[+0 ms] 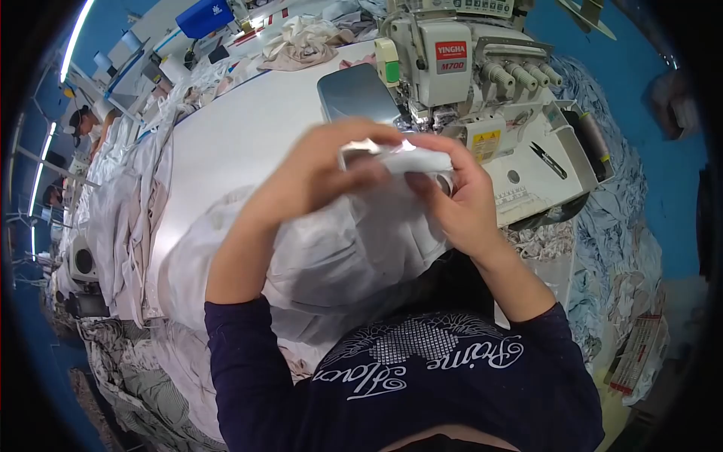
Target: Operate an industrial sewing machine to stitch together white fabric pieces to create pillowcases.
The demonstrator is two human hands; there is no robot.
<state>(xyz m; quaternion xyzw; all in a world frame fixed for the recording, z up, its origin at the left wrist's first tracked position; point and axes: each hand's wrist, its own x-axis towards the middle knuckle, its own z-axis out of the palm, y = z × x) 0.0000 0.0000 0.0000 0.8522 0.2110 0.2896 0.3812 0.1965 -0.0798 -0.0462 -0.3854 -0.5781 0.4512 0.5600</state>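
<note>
A pale white cloth (324, 260) spreads over my lap and the near edge of the table, and its upper edge is raised between my two hands. My left hand (320, 162), slightly blurred, has its fingers closed over the left end of that folded edge. At the right end, my right hand (463, 192) grips the edge between thumb and fingers. Both hands are in front of an overlock sewing machine (444, 68), close to its needle area, which they partly hide. Beyond my left hand lies a glossy grey plate (358, 90).
Black thread snips (548, 160) lie on the machine's right-hand bed, beside a thread cone (587, 135). White tabletop (226, 143) stretches to the left. Garments (301, 45) are heaped at the back, with more cloth piles (614, 203) at the right. Another person (83, 120) is far left.
</note>
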